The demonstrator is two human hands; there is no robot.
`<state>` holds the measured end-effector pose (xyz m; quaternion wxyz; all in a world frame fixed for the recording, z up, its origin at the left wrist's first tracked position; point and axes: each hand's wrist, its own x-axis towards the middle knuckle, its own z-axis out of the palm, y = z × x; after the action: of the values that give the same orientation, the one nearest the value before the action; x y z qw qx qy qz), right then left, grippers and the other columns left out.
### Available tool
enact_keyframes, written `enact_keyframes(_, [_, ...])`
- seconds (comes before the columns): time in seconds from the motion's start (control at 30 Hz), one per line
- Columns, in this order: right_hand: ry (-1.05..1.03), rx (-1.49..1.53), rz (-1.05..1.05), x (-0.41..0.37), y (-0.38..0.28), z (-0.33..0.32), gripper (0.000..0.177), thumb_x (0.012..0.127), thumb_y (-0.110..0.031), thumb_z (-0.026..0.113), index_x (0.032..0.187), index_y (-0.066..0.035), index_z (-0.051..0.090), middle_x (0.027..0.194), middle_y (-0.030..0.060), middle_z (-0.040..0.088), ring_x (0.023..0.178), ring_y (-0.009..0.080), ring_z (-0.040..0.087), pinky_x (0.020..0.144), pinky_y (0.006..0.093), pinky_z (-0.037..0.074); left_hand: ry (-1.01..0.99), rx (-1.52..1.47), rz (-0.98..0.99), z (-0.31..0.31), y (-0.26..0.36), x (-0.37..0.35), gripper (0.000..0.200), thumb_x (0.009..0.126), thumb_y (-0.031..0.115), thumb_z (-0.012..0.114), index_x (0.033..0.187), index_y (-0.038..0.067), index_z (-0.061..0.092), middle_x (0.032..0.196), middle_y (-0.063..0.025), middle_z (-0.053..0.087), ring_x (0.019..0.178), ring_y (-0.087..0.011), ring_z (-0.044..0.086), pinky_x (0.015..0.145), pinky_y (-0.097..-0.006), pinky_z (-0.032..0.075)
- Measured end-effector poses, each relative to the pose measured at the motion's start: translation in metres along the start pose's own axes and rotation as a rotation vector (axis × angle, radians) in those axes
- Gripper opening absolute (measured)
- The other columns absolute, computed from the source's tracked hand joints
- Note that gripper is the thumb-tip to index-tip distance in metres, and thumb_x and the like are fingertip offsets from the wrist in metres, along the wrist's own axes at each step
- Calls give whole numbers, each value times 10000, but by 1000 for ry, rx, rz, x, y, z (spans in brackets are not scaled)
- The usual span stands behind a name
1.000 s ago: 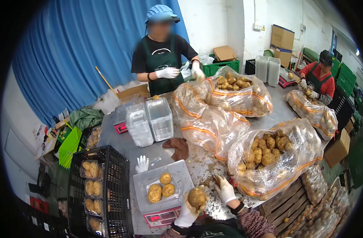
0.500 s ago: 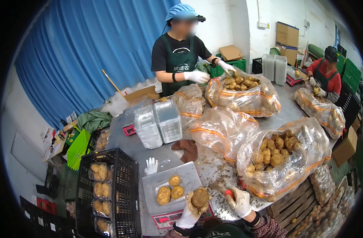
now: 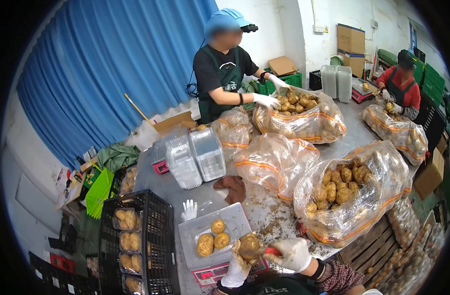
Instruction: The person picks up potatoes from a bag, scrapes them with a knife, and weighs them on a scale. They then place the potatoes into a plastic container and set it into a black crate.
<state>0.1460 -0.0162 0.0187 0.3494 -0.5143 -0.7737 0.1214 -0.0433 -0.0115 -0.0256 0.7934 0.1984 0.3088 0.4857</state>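
My left hand (image 3: 238, 265), in a white glove, is wrapped round a brown potato (image 3: 249, 247) beside the scale. My right hand (image 3: 293, 255), gloved too, is closed on a small red object (image 3: 272, 251) held right against that potato; the object's full shape is hidden by the fingers. Three potatoes (image 3: 221, 240) lie in a clear tray (image 3: 188, 238) on the red-sided scale (image 3: 203, 276). A big plastic bag (image 3: 353, 216) full of potatoes lies open to the right.
Stacked clear boxes (image 3: 206, 155), a brown cloth (image 3: 230, 187) and a loose white glove (image 3: 189, 210) lie beyond the tray. A black crate (image 3: 158, 236) with packed potatoes stands left. Across the table, a co-worker (image 3: 230, 73) reaches into another bag (image 3: 303, 125); another person (image 3: 401, 88) is farther right.
My right hand has moved left with the red object, up to the potato in my left hand. The near co-worker's hand has shifted right onto the bag of potatoes. The view has shifted slightly.
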Motion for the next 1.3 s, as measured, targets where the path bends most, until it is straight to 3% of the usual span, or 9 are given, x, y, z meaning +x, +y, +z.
enact_keyframes(0.07, [-58, -18, -88, 4, -2, -4, 288, 775, -395, 696, 731, -114, 647, 582, 96, 579, 490, 263, 581, 440, 359, 440, 257, -3, -33, 13, -1, -1, 532, 959, 511, 359, 1249, 87, 495, 964, -37, 625, 649, -98, 541, 491, -239, 384])
enact_keyframes(0.17, [52, -6, 84, 11, 14, -1, 290, 773, -389, 699, 724, -109, 641, 567, 94, 564, 499, 266, 584, 451, 363, 445, -2, 42, 49, -2, 1, 2, 529, 960, 509, 350, 1252, 91, 494, 978, -32, 625, 694, -105, 558, 506, -238, 397])
enact_keyframes(0.27, [3, 38, -137, 8, 2, -1, 315, 777, -402, 694, 683, -111, 619, 556, 89, 567, 484, 257, 583, 430, 367, 436, 235, 131, 111, 25, 0, -7, 524, 957, 510, 357, 1251, 98, 494, 989, -28, 624, 730, -116, 572, 519, -238, 413])
enact_keyframes(0.37, [15, 14, 95, 13, 12, 2, 333, 736, -423, 715, 657, -112, 627, 546, 84, 554, 489, 266, 578, 465, 363, 448, 20, 76, 81, -6, 1, 4, 527, 954, 514, 361, 1257, 101, 488, 989, -36, 621, 732, -133, 577, 523, -244, 424])
enact_keyframes(0.53, [-13, -81, -226, 8, -2, -1, 311, 747, -391, 713, 655, -109, 620, 532, 71, 539, 483, 255, 571, 451, 364, 442, 108, -61, -36, -3, 0, 0, 554, 948, 538, 352, 1238, 86, 491, 957, -69, 619, 699, -152, 574, 506, -250, 422])
enact_keyframes(1.03, [-33, -62, -177, 8, 8, -1, 298, 741, -409, 714, 707, -130, 613, 549, 56, 546, 467, 247, 565, 417, 359, 425, 272, -61, -64, 5, -4, -5, 603, 933, 580, 341, 1303, 116, 449, 956, -120, 609, 533, -144, 439, 481, -263, 370])
enact_keyframes(1.13, [108, -2, -99, 12, 14, -3, 338, 762, -445, 690, 703, -121, 616, 553, 72, 553, 476, 256, 574, 439, 367, 450, 48, -406, -178, 2, 2, -4, 616, 925, 595, 332, 1233, 89, 499, 925, -117, 625, 462, -126, 406, 417, -236, 349])
enact_keyframes(1.23, [-91, -112, -200, 8, 4, -6, 336, 780, -440, 673, 674, -127, 614, 548, 82, 549, 474, 262, 573, 437, 371, 443, 73, -253, -143, 11, 5, -7, 606, 931, 584, 319, 1232, 90, 500, 969, -111, 627, 462, -136, 406, 416, -239, 343])
enact_keyframes(1.3, [110, -23, -62, 15, 19, -1, 351, 786, -452, 663, 678, -121, 615, 538, 81, 550, 470, 262, 576, 430, 372, 442, 41, -111, -68, 9, 1, -5, 602, 937, 569, 312, 1241, 83, 496, 987, -97, 625, 518, -144, 460, 434, -245, 359])
